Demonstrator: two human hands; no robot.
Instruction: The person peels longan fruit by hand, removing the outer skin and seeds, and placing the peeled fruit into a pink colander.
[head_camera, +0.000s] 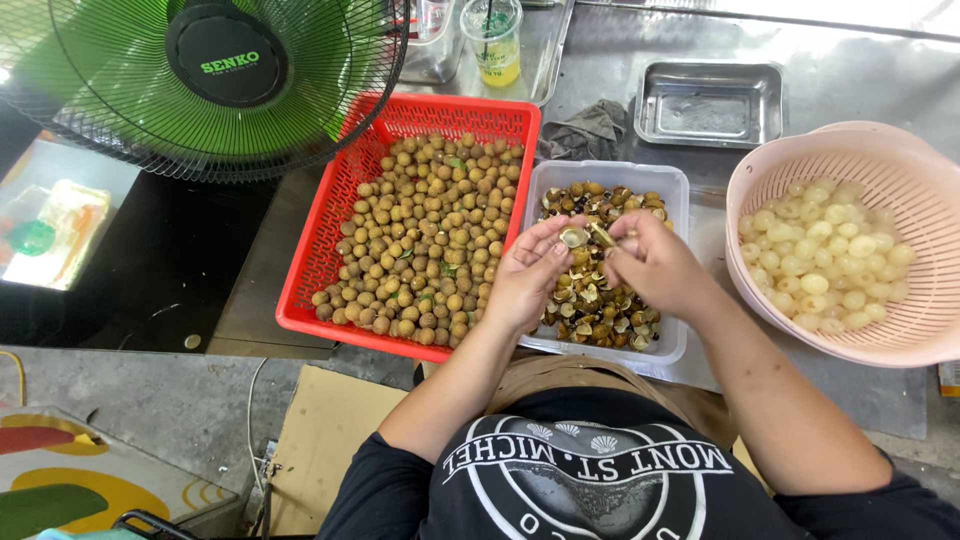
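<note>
My left hand (527, 272) pinches a small round brown fruit (574, 236) with its shell broken open. My right hand (652, 262) grips a thin brass-coloured tool (603, 235) whose tip is at the fruit. Both hands hover over a clear plastic tub (672, 185) full of brown shells and dark seeds. To the left sits a red basket (325, 225) heaped with whole brown fruit. On the right a pink colander (915, 170) holds peeled pale fruit flesh (825, 255).
A green fan (200, 85) stands at the upper left, over the red basket's far corner. Behind the tub lie a grey rag (590, 130) and an empty metal tray (710, 105). A plastic cup of yellow drink (495, 42) stands further back. Cardboard (320, 440) lies by my lap.
</note>
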